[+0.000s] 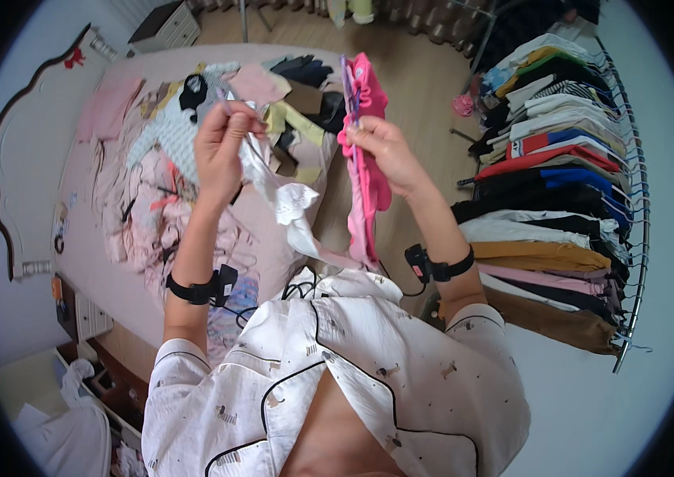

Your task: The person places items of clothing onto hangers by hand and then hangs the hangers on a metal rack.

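Note:
My left hand [225,147] is raised over the bed with its fingers pinched together on a white ruffled cloth strip [295,208]. The strip hangs from those fingers and trails down toward my lap. To the right, my right hand [384,153] grips a bright pink garment [369,187] with scalloped edges, which hangs lengthwise below the hand. Along the garment's upper left edge runs a thin purple piece [351,86]; I cannot tell whether it is a hanger or a strap. Whether the white strip joins the pink garment at the bottom is unclear.
Heaped clothes [166,159] cover much of the pink bed [94,246] on the left, with an open cardboard box [303,99] at its far side. A metal rack [637,199] densely hung with clothes stands at the right. Bottom left, a drawer [38,374] holds white cloth.

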A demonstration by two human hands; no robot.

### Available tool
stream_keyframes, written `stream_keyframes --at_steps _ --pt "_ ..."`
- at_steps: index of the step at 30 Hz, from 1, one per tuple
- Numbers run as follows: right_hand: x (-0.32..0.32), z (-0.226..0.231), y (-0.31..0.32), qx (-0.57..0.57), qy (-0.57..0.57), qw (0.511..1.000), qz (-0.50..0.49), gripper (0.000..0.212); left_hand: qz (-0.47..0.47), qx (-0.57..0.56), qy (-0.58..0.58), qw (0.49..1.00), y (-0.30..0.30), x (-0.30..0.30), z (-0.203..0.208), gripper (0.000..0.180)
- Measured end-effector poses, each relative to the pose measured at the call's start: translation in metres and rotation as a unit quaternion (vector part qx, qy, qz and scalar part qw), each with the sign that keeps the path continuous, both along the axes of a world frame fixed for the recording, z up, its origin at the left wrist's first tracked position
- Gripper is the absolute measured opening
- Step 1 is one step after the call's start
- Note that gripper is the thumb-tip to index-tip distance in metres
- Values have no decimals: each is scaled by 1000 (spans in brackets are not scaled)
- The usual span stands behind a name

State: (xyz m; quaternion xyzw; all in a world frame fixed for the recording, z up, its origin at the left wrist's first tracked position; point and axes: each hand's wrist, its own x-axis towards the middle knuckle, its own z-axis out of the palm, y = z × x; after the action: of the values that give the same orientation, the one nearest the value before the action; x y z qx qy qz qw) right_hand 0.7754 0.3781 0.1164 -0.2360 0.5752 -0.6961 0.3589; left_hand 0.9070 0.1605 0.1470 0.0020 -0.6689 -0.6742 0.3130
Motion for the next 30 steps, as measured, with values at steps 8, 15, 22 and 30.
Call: stream_keyframes --at_steps 8,15,22,30 --pt "-102 4 -8 -2 33 998 -58 18 -49 -119 -10 992 60 -177 18 25" --pt "-201 1 -5 3 -31 999 -34 23 18 -124 -6 992 83 -292 21 23" --pt "-289 -13 -7 32 50 996 -71 23 80 40 -10 996 69 -376 10 26" --pt "-377 -12 -35 52 93 988 -113 27 -33 92 -37 995 66 -466 12 30"
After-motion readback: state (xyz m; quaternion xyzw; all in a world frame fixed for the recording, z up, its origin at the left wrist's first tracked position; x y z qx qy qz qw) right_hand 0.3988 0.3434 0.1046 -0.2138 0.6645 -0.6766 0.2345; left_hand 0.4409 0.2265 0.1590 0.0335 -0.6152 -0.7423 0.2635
